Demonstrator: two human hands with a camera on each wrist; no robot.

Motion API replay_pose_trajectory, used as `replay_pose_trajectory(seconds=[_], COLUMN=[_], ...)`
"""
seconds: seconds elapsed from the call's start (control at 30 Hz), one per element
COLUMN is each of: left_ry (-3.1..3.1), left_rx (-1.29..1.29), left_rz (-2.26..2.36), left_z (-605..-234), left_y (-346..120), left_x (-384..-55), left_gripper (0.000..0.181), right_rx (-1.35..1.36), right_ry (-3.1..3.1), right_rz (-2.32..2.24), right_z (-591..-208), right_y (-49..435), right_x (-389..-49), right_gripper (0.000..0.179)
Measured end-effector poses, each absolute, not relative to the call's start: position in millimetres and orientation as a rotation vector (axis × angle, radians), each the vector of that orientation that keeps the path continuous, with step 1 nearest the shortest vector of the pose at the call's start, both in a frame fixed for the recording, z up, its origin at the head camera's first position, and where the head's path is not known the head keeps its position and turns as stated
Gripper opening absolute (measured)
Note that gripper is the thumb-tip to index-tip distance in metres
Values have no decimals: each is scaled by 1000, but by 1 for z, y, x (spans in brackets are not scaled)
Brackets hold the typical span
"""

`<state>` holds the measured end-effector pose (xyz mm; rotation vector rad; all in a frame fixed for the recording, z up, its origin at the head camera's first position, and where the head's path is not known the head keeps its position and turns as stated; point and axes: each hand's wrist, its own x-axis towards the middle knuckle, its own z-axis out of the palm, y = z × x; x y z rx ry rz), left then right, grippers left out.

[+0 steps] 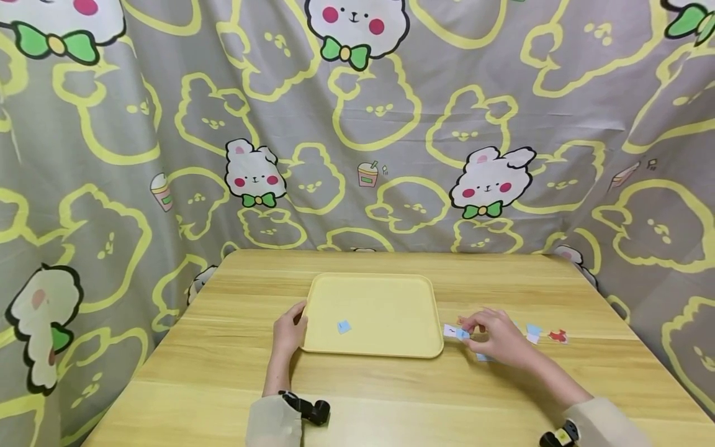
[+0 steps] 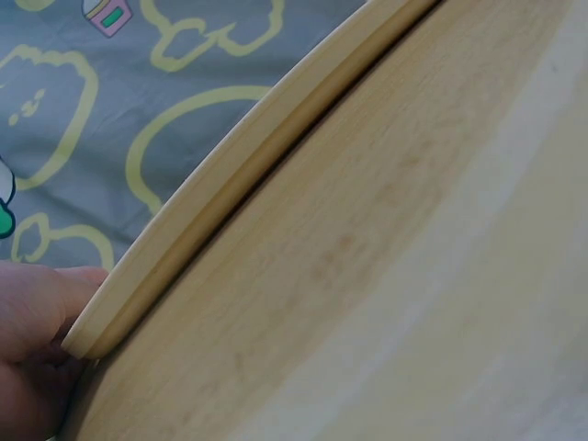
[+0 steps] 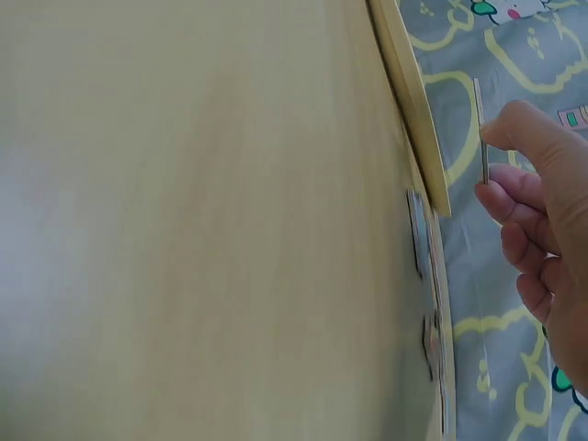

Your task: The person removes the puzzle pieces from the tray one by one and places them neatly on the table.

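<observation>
A shallow yellow tray (image 1: 385,313) lies on the table, with one small blue card (image 1: 343,326) in its left half. My left hand (image 1: 288,332) grips the tray's left rim; in the left wrist view the fingers (image 2: 41,312) sit at the tray's corner. Just past the tray's right edge, my right hand (image 1: 499,337) pinches a small white-and-blue card (image 1: 450,330) between thumb and fingertips. Seen edge-on in the right wrist view, this thin card (image 3: 481,129) stands above the table. The dark mark on its white part is too small to read.
Right of the tray more small pieces lie on the wooden table (image 1: 380,397): a blue-and-white card (image 1: 533,331), a red cut-out piece (image 1: 558,336) and a blue one (image 1: 484,357) partly under my right hand. A patterned grey curtain (image 1: 402,205) hangs behind the table and along both sides.
</observation>
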<state>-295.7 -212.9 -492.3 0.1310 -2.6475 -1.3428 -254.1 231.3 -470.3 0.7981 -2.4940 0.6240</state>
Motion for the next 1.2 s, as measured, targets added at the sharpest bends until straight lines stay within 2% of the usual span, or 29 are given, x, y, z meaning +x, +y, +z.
replay_pose_trajectory(seconds=[0.87,1.2], left_ry=[-2661,-2657], left_rx=[122,114], left_rz=[-1345,-1329], left_z=[-491,-491], left_y=[-212,-213], left_x=[-294,-295], left_gripper=[43,43], right_rx=[608,614], right_ry=[-2542,-2504], right_rz=[592,552], right_z=[-469,-472], right_y=[288,311], right_x=[-220,-213], right_gripper=[27,30])
